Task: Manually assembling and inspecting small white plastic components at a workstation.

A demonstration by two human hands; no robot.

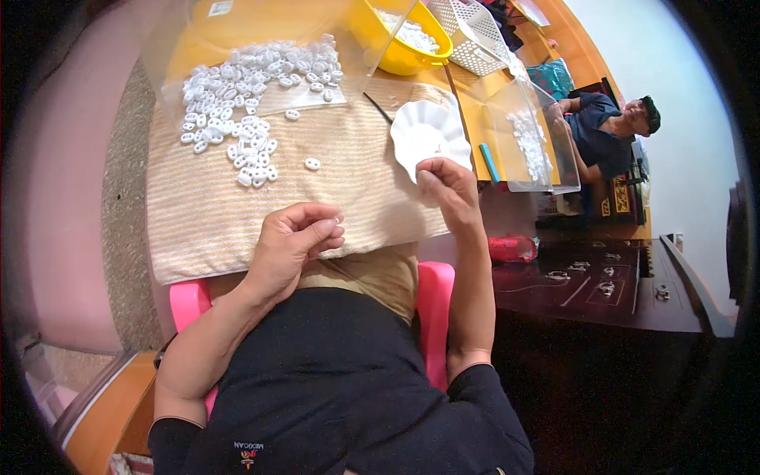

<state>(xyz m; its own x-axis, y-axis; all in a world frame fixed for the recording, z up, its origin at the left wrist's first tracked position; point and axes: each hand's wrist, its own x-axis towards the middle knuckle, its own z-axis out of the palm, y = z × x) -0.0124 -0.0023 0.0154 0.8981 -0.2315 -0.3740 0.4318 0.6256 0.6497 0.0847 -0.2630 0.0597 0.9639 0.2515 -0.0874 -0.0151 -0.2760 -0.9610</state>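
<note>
Left hand (294,241) seems to be pinching a tiny pale bit (338,221), right hand (450,190) is pinched up on can't-tell-what, and the scalloped white dish (418,125) sits just beyond the right, the nearer one.

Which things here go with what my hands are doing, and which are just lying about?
Likely part of the job:
white two-holed pieces, many on the striped cloth
white wavy-rimmed dish, next to the right hand

Probably just lying about:
blue bar-shaped item
red package
</note>
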